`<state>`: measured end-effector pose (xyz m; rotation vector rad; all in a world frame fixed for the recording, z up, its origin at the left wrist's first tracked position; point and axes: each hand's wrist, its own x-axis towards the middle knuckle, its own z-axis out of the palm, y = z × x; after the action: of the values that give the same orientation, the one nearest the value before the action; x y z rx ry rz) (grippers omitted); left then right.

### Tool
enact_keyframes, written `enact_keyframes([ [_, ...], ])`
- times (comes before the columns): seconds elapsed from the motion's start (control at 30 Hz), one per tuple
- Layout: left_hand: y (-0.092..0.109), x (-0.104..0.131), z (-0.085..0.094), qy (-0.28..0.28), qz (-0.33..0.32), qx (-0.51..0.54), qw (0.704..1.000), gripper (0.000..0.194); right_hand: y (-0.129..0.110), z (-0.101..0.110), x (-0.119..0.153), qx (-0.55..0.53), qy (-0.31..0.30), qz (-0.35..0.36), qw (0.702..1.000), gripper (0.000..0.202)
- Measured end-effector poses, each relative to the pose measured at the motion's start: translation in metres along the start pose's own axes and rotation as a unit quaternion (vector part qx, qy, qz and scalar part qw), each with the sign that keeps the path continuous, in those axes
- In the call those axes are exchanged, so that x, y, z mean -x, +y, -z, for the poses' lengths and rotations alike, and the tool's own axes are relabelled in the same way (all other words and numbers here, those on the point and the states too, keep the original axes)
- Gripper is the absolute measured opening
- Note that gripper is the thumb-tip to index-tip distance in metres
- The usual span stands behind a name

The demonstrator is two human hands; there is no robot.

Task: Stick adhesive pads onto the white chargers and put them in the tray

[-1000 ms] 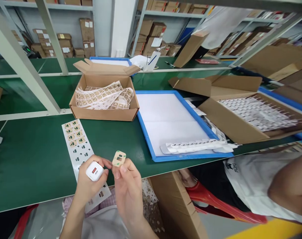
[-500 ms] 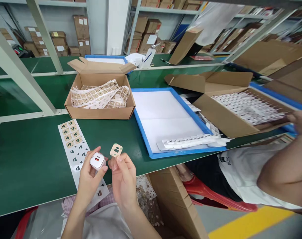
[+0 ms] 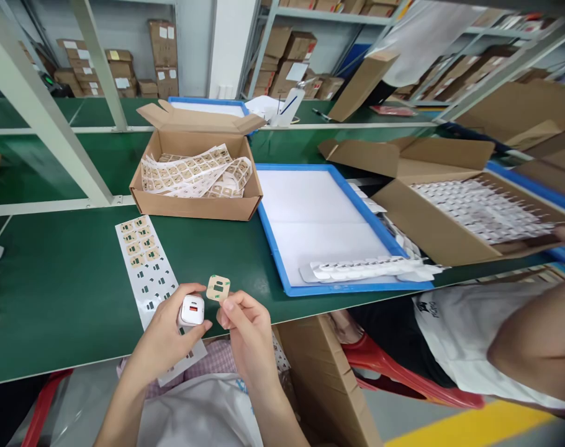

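Observation:
A white USB charger [image 3: 192, 310] sits in my left hand [image 3: 171, 329], its port face turned up toward me. My right hand [image 3: 248, 326] pinches a tan adhesive sticker [image 3: 218, 288] by its lower right corner; the sticker has cut-out holes and green print. Sticker and charger are close together but apart. Under and behind my left hand lies a white sticker sheet [image 3: 145, 273], with several tan stickers at its far end and bare backing with small dark cut-outs nearer me. Its near end hangs past the table edge.
An open carton [image 3: 194, 206] of sticker sheets stands behind. To the right, a blue-rimmed tray [image 3: 268, 233] holds a row of white pieces [image 3: 366, 268]. Farther right is a carton [image 3: 431, 226] packed with white pieces, beside a seated co-worker's arm [image 3: 534, 347]. A cardboard box [image 3: 324, 379] stands below the table edge.
The view has shifted slightly. My left hand has turned the charger so its port face points more toward me. The sticker stays pinched in my right hand, now turned flatter to view.

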<state>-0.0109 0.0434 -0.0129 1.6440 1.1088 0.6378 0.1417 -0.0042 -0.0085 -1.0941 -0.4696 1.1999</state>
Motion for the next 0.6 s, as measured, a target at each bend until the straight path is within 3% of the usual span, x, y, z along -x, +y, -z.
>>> enact_keyframes([
  [0.2, 0.008, 0.011, -0.002, -0.059, -0.111, 0.095, 0.988, 0.020, -0.010, 0.001, 0.021, 0.012, -0.107, -0.003, 0.994, 0.046],
  [0.4, 0.003, 0.016, -0.006, -0.031, -0.221, 0.190, 0.956, 0.041, -0.011, -0.009, 0.036, 0.021, -0.099, 0.030, 0.994, 0.042],
  [0.6, 0.001, 0.013, -0.002, -0.005, -0.268, 0.136, 0.954, 0.044, -0.010, -0.012, 0.037, 0.027, -0.113, 0.039, 0.992, 0.038],
])
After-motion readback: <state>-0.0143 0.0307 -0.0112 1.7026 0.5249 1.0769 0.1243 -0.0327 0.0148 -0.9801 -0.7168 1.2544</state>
